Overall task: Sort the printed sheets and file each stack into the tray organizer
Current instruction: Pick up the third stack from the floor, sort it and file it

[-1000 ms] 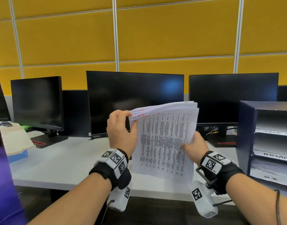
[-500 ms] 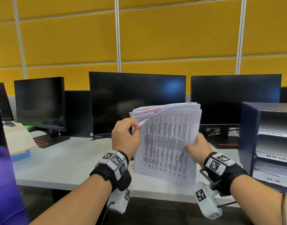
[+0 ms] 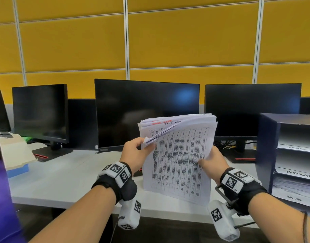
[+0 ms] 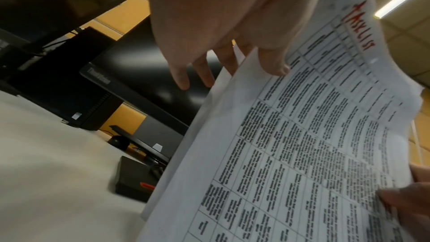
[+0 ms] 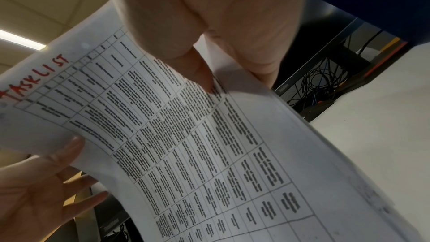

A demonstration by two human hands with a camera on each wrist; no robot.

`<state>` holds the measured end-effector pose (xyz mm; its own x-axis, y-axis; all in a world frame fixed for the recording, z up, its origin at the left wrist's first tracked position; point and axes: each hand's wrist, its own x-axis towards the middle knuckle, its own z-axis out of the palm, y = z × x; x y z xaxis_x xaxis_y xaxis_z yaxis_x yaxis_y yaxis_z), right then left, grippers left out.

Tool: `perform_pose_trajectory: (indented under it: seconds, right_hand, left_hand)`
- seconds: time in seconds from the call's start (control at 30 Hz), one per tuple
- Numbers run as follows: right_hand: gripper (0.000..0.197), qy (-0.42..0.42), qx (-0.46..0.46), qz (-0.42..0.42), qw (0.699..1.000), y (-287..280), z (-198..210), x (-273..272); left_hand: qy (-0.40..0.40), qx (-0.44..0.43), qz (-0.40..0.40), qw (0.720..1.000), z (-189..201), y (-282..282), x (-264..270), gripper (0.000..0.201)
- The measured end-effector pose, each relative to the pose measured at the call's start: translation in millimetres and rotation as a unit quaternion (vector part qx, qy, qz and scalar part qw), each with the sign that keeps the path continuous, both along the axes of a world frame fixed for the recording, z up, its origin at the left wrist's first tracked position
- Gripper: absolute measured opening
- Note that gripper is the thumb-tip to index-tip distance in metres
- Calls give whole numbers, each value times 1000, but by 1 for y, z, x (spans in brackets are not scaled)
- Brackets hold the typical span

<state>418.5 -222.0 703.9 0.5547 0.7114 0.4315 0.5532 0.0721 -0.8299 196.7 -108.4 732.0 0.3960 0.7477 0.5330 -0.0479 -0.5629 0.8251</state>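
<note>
I hold a stack of printed sheets (image 3: 177, 163) upright above the white desk (image 3: 63, 181), a table of text on the front sheet. My left hand (image 3: 134, 153) pinches the top left corner of the front sheets and bends them forward and down, baring sheets behind headed "TASK LIST" in red (image 4: 359, 28). My right hand (image 3: 212, 162) grips the stack's right edge, thumb on the front. The front sheet (image 5: 209, 154) curls in the right wrist view. The dark blue tray organizer (image 3: 266, 155) stands at the right, its shelves labelled, one reading "ADMIN" (image 3: 301, 174), with paper in the lower trays.
Three dark monitors (image 3: 145, 113) stand in a row behind the sheets, their stands and cables on the desk. A cream box on a blue base (image 3: 15, 155) sits at the left. A purple shape (image 3: 1, 199) fills the lower left corner. Yellow wall panels rise behind.
My left hand has peeled the front sheets' top left corner further down and forward, exposing the red "TASK LIST" headings behind. The right hand keeps its grip on the right edge.
</note>
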Motion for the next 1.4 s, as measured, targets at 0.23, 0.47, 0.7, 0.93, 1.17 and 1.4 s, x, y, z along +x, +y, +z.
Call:
perform_pose_trajectory:
  seconds: [0.23,0.47,0.7,0.93,1.17,1.4]
  right_hand:
    - [39,39,17,37,998,-3,-2,2]
    - [51,71,14,57,996,-2,-5,5]
    - [54,90,14,40,995,-1,-6,7]
    - [34,237,82,70,966,2,-6,5]
    - [25,124,67,-25,990,4,-6,-2]
    - [20,88,69,-106,988,-21,6,8]
  left_hand:
    - [-26,-81,-39,996,-5,11,7,13]
    - [-48,-132,-98,985,-11,23,11,16]
    - [-30,-117,-75,990,-15,26,17,10]
    - [-14,-104,-22,994,-26,35,7,13]
    - [-56,-115,39,991,-27,39,-2,18]
    - [-90,-85,218,968,-14,52,-30,31]
